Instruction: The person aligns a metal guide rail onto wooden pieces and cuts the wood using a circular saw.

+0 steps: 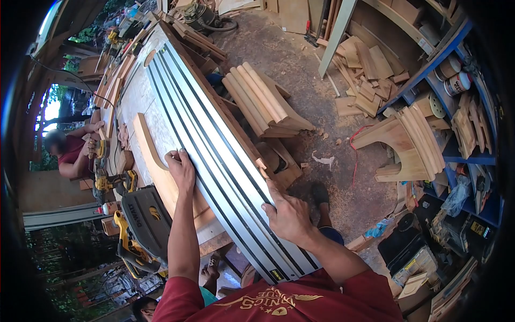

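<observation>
A long silver guide rail [214,145] with black strips runs lengthwise over the workbench, its near end close to my body. My left hand [181,170] is closed at the rail's left edge, fingers curled over the curved wooden board [155,161] partly under the rail. My right hand [289,214] grips the opposite edge, thumb on top and index finger stretched along the side. The fingers beneath that edge are hidden. Just beyond this fingertip, a small wood piece [260,163] lies by the rail.
On the left are a black DeWalt case [144,212] and yellow power tools [126,239]; another person [75,153] works there. Stacked curved wood pieces [263,102] stand right of the bench. Wood offcuts [370,75], a wooden stool-like frame [405,142] and blue shelves [461,158] are farther right.
</observation>
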`<control>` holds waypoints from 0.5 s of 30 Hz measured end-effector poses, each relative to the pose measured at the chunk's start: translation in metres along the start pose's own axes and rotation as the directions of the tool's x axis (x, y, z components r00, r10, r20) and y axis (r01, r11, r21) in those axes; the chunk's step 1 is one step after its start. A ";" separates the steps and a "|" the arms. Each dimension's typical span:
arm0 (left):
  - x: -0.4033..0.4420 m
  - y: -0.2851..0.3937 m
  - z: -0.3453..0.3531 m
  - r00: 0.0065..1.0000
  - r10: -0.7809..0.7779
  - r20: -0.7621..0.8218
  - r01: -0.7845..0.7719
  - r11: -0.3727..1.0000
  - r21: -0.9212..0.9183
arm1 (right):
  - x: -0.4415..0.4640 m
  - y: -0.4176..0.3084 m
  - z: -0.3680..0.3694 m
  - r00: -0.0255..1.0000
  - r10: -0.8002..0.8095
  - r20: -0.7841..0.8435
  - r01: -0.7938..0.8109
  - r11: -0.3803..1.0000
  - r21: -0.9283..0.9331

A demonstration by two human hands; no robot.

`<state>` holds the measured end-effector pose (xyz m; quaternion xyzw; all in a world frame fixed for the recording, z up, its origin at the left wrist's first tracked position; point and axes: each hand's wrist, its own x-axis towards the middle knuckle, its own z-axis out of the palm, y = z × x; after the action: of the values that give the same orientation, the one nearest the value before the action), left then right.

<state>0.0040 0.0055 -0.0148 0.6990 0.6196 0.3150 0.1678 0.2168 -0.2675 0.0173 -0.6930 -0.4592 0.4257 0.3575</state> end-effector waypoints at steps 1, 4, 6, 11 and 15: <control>0.000 -0.001 0.000 1.000 0.002 0.003 -0.002 1.000 -0.007 | 0.000 0.000 0.001 1.000 -0.001 -0.003 0.001 1.000 -0.001; -0.001 0.000 0.000 1.000 0.005 -0.003 -0.005 1.000 0.009 | 0.000 0.000 0.000 1.000 0.005 0.008 -0.005 1.000 -0.012; -0.001 0.001 0.000 1.000 0.010 -0.010 -0.010 1.000 0.024 | 0.000 -0.002 -0.002 1.000 0.018 0.019 -0.018 1.000 -0.020; -0.001 -0.002 0.000 0.999 0.021 -0.031 -0.020 0.999 0.051 | 0.000 -0.002 -0.001 0.999 0.028 0.022 -0.028 1.000 -0.009; -0.002 0.002 0.000 0.999 0.018 -0.028 -0.017 0.999 0.036 | 0.000 -0.001 -0.001 1.000 0.006 0.011 -0.005 1.000 -0.024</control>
<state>0.0055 0.0030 -0.0136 0.7030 0.6212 0.3149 0.1437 0.2178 -0.2673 0.0183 -0.6960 -0.4643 0.4251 0.3454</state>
